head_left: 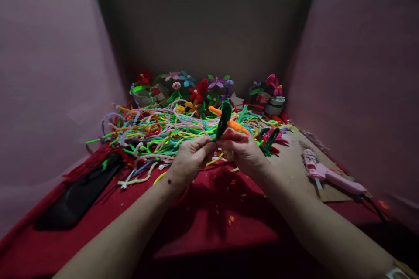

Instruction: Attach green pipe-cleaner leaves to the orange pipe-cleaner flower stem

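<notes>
My left hand [191, 157] and my right hand [242, 148] meet in the middle above the red cloth [209, 222]. Both are closed in a pinch on one pipe-cleaner piece. A dark green looped pipe cleaner [224, 118] rises from my left fingertips. An orange pipe cleaner [237, 126] crosses it and rests by my right fingers. Behind the hands lies a large heap of loose pipe cleaners [157, 128] in several colours.
Finished pipe-cleaner flowers [196, 89] stand along the back wall, beside a small white pot [274, 105]. A pink glue gun [327, 175] lies on brown cardboard [294, 170] at the right. A black flat object [78, 194] lies at the left. More dark green loops [270, 139] sit right of my hands.
</notes>
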`<state>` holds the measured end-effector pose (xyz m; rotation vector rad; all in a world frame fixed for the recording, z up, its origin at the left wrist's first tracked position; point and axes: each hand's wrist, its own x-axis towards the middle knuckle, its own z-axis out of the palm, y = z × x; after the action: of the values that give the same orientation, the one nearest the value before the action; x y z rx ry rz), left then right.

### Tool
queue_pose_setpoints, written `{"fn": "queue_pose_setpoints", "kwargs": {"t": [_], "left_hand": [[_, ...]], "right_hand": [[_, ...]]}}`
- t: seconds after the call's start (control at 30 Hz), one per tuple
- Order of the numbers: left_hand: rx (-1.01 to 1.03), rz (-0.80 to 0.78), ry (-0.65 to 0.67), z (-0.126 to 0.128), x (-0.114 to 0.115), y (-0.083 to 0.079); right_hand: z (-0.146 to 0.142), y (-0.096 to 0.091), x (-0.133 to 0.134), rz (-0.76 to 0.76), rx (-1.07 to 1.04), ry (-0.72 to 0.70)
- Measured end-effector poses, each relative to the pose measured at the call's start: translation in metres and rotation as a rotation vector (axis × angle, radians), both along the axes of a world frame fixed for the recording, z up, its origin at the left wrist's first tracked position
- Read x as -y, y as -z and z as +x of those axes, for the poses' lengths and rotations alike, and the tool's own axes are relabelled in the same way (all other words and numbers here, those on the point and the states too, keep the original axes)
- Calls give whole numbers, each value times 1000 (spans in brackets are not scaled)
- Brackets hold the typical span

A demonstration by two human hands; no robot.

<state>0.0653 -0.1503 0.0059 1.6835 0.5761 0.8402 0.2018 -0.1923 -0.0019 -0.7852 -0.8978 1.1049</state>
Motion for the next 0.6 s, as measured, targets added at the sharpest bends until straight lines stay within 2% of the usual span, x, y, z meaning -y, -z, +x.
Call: {"fn": "queue_pose_setpoints", "kwargs": {"t": [0.1, 0.27, 0.47, 0.53, 0.6], "left_hand": [[32, -99, 77, -1, 0, -2], [104, -242, 216, -5, -3, 0], [94, -401, 429, -10, -11, 4], [70, -413, 452, -10, -13, 3], [20, -355, 411, -9, -13, 2]], "right_hand": [[2, -1, -1, 7, -40, -32], [4, -3, -1, 17, 24, -96], [2, -2, 1, 39, 47, -152], [1, 0, 0, 31, 38, -149], [1, 4, -1, 20, 10, -125]]}}
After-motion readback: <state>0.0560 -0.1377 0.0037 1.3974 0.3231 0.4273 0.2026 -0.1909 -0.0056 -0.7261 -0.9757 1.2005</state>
